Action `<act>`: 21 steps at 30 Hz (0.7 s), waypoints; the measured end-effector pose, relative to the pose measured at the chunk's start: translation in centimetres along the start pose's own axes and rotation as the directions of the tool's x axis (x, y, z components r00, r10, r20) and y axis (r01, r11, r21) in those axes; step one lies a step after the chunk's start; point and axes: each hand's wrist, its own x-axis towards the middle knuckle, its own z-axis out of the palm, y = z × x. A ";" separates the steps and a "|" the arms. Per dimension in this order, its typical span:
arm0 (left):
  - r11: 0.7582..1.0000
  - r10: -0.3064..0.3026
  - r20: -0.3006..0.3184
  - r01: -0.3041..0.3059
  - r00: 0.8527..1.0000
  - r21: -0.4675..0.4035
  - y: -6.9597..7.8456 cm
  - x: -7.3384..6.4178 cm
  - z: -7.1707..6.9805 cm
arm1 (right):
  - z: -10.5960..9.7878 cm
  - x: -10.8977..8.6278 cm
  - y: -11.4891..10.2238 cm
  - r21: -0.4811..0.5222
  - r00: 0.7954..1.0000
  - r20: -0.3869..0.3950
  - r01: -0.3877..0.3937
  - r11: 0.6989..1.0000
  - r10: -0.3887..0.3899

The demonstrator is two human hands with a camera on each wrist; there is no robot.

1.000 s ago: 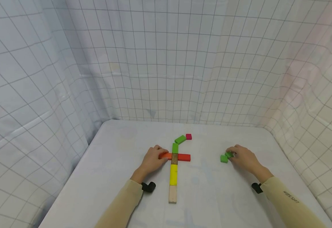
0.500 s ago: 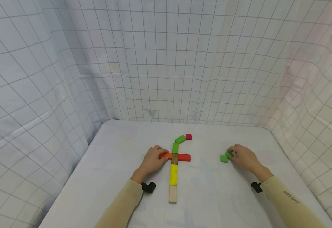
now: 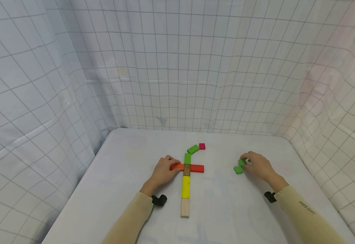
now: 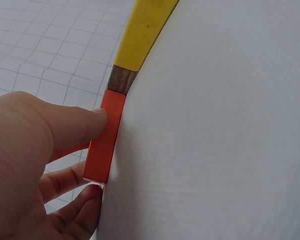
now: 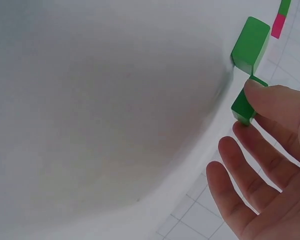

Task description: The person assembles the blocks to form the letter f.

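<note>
My left hand (image 3: 164,170) pinches an orange block (image 4: 107,135), thumb on one side and fingers on the other. Its inner end meets a brown wooden block (image 3: 186,170). A red block (image 3: 197,168) extends from the brown one to the right, a green block (image 3: 188,158) sits beyond it, and a yellow block (image 3: 185,187) comes toward me. To the right, my right hand (image 3: 259,166) holds a small green block (image 5: 245,106) between thumb and index finger. Another green block (image 3: 238,170) touches its corner, and the remaining fingers spread loosely below in the right wrist view.
A pale wood block (image 3: 184,207) ends the near side of the row. At the far end lie a slanted green block (image 3: 193,149) and a small crimson cube (image 3: 202,146). White cloth covers the table (image 3: 128,145); gridded cloth walls (image 3: 177,84) enclose it.
My right hand has shifted slightly left and away from me with its green block, and the neighbouring green block has turned and slid a little left. The left hand stays put.
</note>
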 end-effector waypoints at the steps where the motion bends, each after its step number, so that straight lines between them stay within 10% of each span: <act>1: 1.000 0.001 -0.001 -0.001 1.000 0.001 0.0 0.0 0.0 | 0.0 0.1 -0.1 0.002 1.000 -0.002 -0.001 1.000 0.001; 21: 1.000 -0.008 0.000 0.008 1.000 -0.007 -0.1 0.0 0.1 | 0.6 3.0 -2.2 0.055 1.000 -0.005 -0.025 0.998 0.025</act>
